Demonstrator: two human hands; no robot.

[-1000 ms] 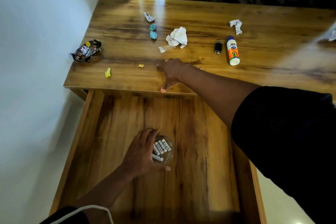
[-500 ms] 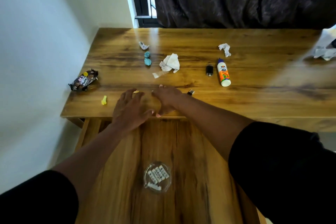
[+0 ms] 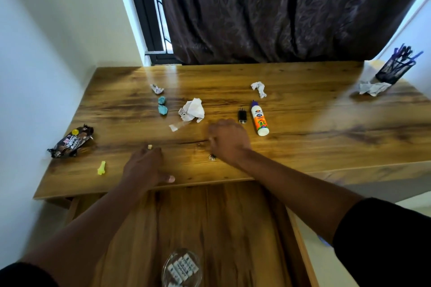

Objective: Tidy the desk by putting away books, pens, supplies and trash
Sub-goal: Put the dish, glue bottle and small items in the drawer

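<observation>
My left hand lies palm down and spread on the wooden desk near its front edge. Its fingertips are just short of a tiny beige scrap. My right hand rests knuckles up mid-desk with its fingers curled under, and nothing shows in it. A small metal clip lies by that wrist. Further back are a glue bottle, a small black object, crumpled white paper, two teal lumps and two small paper scraps.
A snack wrapper and a yellow scrap lie at the left. A black pen holder with crumpled paper stands at the far right. The pulled-out drawer below holds a glass dish of small white boxes.
My left hand left the glass dish in the drawer and came up onto the desk. My right hand moved from the front edge further onto the desk. The camera tilted up.
</observation>
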